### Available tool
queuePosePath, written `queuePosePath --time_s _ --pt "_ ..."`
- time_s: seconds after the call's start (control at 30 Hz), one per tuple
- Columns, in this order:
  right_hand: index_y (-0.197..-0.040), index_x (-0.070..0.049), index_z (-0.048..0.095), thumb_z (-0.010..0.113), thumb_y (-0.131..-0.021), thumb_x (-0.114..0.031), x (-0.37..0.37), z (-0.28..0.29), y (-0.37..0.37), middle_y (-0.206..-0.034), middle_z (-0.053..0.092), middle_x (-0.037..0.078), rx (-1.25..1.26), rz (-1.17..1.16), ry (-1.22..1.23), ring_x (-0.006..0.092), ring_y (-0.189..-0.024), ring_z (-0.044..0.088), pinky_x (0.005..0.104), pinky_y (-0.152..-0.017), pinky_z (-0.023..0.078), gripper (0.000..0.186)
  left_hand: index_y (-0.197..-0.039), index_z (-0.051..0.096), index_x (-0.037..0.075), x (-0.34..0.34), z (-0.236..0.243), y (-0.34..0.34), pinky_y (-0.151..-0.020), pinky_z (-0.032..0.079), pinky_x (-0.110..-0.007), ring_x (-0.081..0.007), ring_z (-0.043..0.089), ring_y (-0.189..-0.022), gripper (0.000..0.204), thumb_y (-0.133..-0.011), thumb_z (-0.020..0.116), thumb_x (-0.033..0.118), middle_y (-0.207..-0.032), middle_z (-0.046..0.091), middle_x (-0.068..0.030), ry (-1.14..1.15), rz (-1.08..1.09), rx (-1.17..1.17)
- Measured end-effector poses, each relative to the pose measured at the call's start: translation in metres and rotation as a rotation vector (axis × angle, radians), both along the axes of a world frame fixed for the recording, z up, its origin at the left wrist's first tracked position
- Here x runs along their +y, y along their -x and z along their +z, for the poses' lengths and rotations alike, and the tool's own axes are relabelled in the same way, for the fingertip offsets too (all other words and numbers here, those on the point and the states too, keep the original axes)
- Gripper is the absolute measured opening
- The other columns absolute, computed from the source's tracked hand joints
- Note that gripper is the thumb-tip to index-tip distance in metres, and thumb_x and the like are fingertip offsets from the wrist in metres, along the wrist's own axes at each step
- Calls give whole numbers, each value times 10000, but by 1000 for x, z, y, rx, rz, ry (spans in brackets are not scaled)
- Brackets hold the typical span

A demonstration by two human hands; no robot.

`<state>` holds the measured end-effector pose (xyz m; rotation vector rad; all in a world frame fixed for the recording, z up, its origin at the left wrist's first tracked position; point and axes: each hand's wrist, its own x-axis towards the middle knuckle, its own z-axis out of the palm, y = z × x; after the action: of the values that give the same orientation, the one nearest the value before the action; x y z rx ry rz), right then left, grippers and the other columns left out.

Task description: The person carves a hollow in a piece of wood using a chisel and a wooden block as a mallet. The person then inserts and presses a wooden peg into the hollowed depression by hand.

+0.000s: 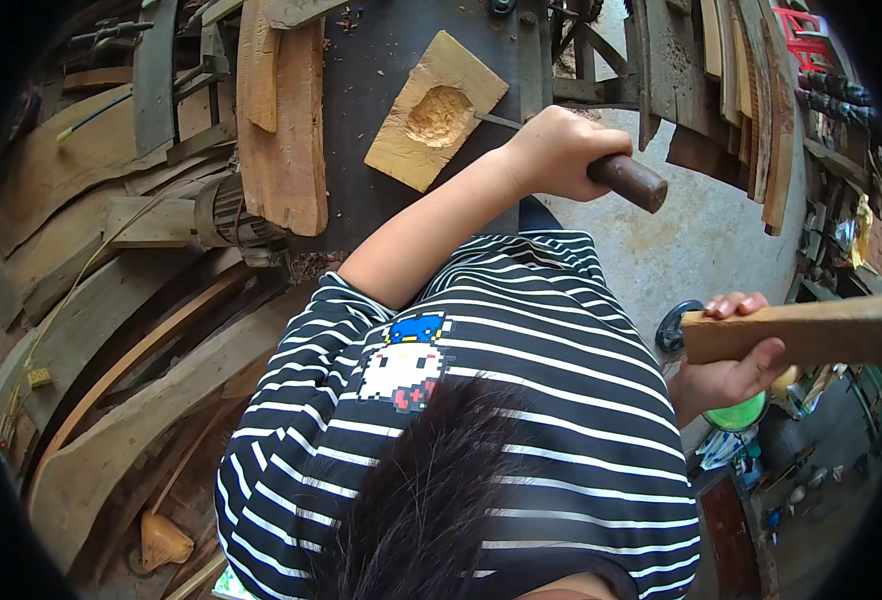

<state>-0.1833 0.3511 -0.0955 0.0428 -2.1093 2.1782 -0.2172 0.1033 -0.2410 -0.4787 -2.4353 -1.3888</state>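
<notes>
A pale yellow wooden block (pixel 401 130) lies on a dark metal bench top (pixel 361 60), with a rough round hollow (pixel 441 114) carved into its upper face. My left hand (pixel 568 150) is closed around a chisel, whose dark round handle (pixel 633 182) sticks out to the right. Its thin metal blade (pixel 498 120) reaches the hollow's right edge; the exact tip shape cannot be made out. Off to the right, my right hand (pixel 726 378) grips a thick wooden bar (pixel 791 332), held apart from the chisel handle.
Rough boards (pixel 296 130) rest along the bench's left side, beside a finned motor (pixel 231 210). Curved planks (pixel 131 430) pile up at the left. More upright boards (pixel 751 100) stand at the far right, above a concrete floor (pixel 651 260). A green basket (pixel 739 412) sits below my right hand.
</notes>
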Motion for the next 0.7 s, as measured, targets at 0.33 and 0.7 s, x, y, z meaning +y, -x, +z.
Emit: queuePosePath --time_s 0.33,0.7 --pt "-1419 -167 253 445 -1018 -346 -27 -8 -8 -883 569 184 -85 30 17 251 -702 568 370 -610 497 479 -846 608 174 5 -4 5 -562 518 -385 -265 654 -633 226 -657 713 237 -676 636 -46 23 -14 -28" --pt "-1396 -142 265 448 -1014 -351 -26 -8 -6 -880 576 175 -71 29 -3 239 -702 576 364 -612 502 472 -861 614 159 4 1 3 -584 512 -375 -274 647 -685 266 -626 733 194 -734 646 -58 52 -68 -105"
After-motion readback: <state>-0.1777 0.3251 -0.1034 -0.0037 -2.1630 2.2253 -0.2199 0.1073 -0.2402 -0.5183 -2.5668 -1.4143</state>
